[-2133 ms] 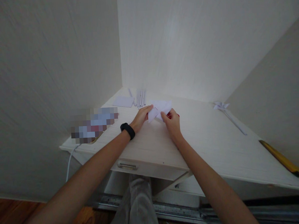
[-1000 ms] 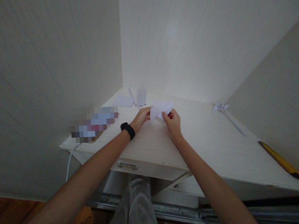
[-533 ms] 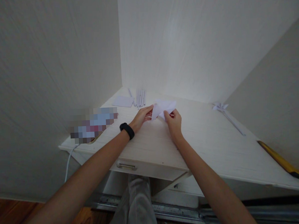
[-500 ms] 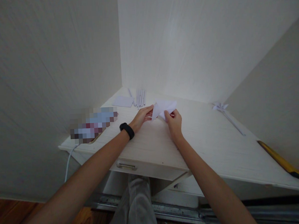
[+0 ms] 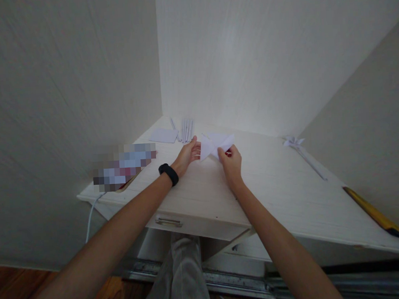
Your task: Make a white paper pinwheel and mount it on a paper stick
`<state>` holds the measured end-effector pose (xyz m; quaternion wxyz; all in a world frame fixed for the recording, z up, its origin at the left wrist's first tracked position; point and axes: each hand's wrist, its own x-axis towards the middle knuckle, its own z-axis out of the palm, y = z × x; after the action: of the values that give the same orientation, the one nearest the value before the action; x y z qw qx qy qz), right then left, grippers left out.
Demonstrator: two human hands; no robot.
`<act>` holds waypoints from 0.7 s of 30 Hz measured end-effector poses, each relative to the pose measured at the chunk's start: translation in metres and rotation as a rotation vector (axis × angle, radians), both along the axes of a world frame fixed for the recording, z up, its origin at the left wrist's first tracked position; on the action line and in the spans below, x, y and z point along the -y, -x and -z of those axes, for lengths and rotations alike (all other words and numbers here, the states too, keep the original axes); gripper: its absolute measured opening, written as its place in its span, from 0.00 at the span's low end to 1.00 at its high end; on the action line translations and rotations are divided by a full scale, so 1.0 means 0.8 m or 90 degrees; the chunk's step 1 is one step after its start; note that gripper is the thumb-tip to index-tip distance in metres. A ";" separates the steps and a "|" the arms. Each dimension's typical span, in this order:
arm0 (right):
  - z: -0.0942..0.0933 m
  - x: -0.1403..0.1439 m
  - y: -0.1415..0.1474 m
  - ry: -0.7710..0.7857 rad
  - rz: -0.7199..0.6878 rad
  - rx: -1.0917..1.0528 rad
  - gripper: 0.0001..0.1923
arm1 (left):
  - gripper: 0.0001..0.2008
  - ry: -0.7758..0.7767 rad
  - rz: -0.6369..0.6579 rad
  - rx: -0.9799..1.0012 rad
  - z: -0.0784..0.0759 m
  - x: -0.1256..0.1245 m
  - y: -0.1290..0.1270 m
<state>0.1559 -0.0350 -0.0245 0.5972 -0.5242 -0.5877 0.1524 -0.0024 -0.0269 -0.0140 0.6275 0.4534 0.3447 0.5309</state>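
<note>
A folded white paper piece [image 5: 215, 144] is held just above the white desk [image 5: 272, 194], in the middle of the desk's far half. My left hand [image 5: 187, 154], with a black band on its wrist, pinches the paper's left side. On the paper's right lower edge my right hand [image 5: 231, 162] grips with its fingertips. A small red thing shows at my right fingers, mostly hidden.
Several thin white sticks [image 5: 186, 130] and a flat white sheet [image 5: 164, 135] lie at the back left corner. A blurred-out object [image 5: 123, 166] lies left. A white paper pinwheel on a stick [image 5: 301, 152] lies at the right, a yellow-handled tool [image 5: 373, 212] beyond it. Walls close in on three sides.
The paper has been turned and shifted slightly between my fingers. My left hand has moved a little to the left and up along its edge. My right hand stays nearly in place.
</note>
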 end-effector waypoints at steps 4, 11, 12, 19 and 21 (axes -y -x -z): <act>-0.002 0.003 0.001 0.000 -0.006 0.015 0.09 | 0.20 -0.002 0.007 0.002 0.003 -0.001 0.000; -0.003 0.003 0.002 0.003 -0.008 0.019 0.09 | 0.20 -0.025 0.021 0.000 0.005 -0.001 -0.001; -0.003 0.003 0.002 0.002 -0.007 0.018 0.09 | 0.21 -0.020 0.018 0.001 0.004 -0.001 -0.001; -0.002 0.003 0.002 0.002 -0.006 0.023 0.09 | 0.20 -0.020 0.034 0.012 0.001 0.001 -0.002; -0.002 0.002 0.002 0.002 -0.005 0.025 0.09 | 0.20 -0.033 0.047 0.009 0.003 0.001 -0.003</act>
<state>0.1546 -0.0367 -0.0231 0.5841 -0.5256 -0.6012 0.1456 -0.0002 -0.0275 -0.0162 0.6373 0.4778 0.3096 0.5193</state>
